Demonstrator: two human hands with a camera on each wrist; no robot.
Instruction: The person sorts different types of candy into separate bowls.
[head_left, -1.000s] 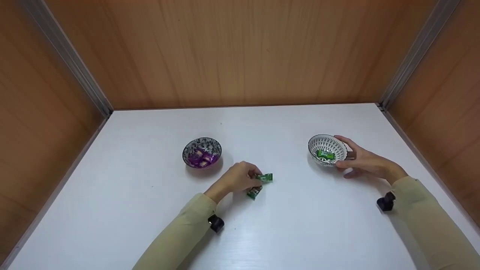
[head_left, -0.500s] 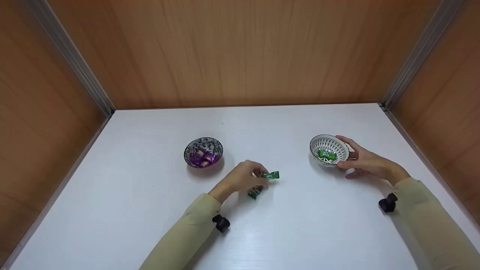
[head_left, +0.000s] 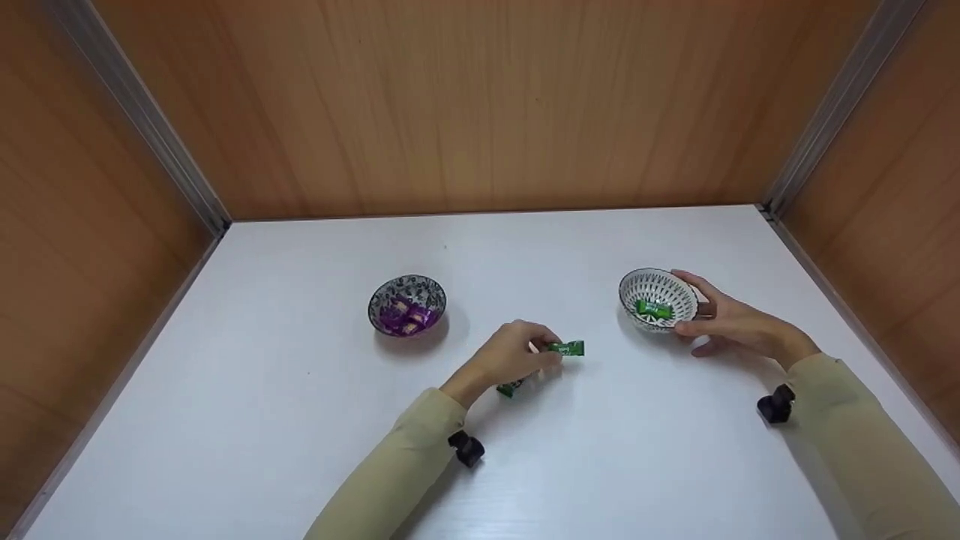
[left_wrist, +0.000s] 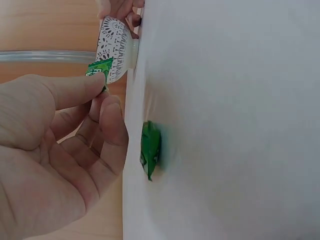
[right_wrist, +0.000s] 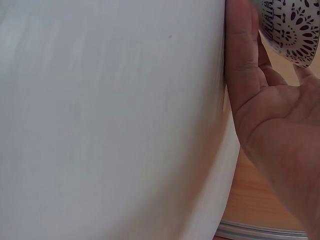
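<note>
Between thumb and fingertips my left hand [head_left: 517,352] pinches a green-wrapped candy [head_left: 568,348], held above the table. A second green candy [left_wrist: 150,150] lies on the white surface below that hand, partly covered by it in the head view. On the right, my right hand [head_left: 739,324] holds the side of a white bowl [head_left: 651,283] with a dark leaf pattern, thumb at its near rim. One green candy [head_left: 654,310] lies inside this bowl. The right wrist view shows the bowl's patterned outside [right_wrist: 292,30] beside the fingers.
A dark floral bowl [head_left: 409,286] with several purple-wrapped candies [head_left: 406,315] stands left of centre on the white table [head_left: 225,420]. Wooden panels [head_left: 487,105] enclose the back and both sides.
My left hand has moved right with the pinched green candy, away from the candy on the table. The right hand and its bowl have stayed nearly still.
</note>
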